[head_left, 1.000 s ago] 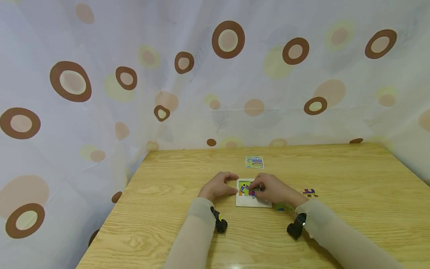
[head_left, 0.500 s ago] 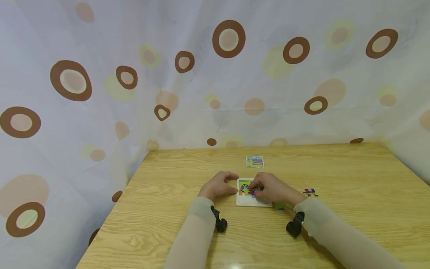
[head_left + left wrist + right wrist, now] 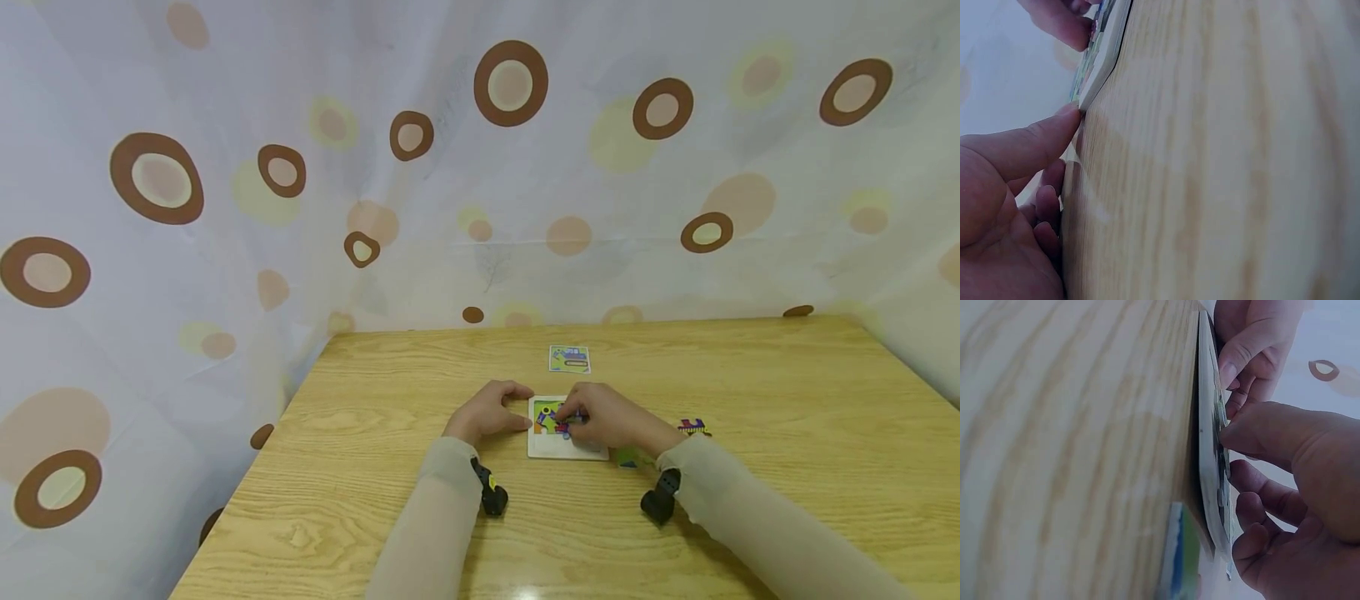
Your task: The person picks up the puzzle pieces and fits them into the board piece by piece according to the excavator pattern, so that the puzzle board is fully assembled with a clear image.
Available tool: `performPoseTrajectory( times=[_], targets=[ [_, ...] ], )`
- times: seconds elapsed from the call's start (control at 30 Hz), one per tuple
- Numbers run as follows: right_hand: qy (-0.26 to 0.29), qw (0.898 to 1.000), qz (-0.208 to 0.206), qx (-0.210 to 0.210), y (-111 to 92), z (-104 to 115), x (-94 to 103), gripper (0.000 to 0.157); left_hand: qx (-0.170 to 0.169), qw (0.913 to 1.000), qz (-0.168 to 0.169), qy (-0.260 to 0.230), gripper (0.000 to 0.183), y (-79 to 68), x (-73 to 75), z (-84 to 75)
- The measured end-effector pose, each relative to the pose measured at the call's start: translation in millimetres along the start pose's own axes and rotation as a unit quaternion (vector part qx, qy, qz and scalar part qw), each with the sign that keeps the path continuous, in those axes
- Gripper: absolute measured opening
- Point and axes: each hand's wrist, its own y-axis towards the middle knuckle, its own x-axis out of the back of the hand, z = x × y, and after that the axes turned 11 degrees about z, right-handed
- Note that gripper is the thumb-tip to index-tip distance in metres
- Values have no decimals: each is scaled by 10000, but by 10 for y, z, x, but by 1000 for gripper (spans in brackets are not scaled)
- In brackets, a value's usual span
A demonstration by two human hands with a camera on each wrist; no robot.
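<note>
A white puzzle tray [image 3: 567,451] lies flat on the table, with green, blue and orange jigsaw pieces [image 3: 543,417] in its back left part. My right hand [image 3: 606,415] reaches over the tray and pinches a red and purple puzzle piece [image 3: 562,429] low over it, mostly hidden by the fingers. At the tray's left side my left hand [image 3: 489,412] rests with thumb and index finger spread. In the left wrist view its thumb [image 3: 1047,139] touches the tray's corner, while the other fingers lie loosely bent on the table.
A small square card [image 3: 570,358] printed with a blue excavator lies behind the tray. On the wooden table [image 3: 360,433], a purple and red piece [image 3: 693,427] sits right of the right hand, and a green and blue piece [image 3: 628,457] lies partly under the right wrist.
Both hands stay at nearly the same places. The right fingers shift slightly over the tray with the puzzle piece; the whole head view drifts a little.
</note>
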Motion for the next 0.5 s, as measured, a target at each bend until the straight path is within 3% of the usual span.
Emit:
performPoseTrajectory(
  times=[0.5],
  targets=[
    [51,10000,-3,-78,-8,-22,-14,24,83,9999,-64,40,44,-16,4,-25]
  ],
)
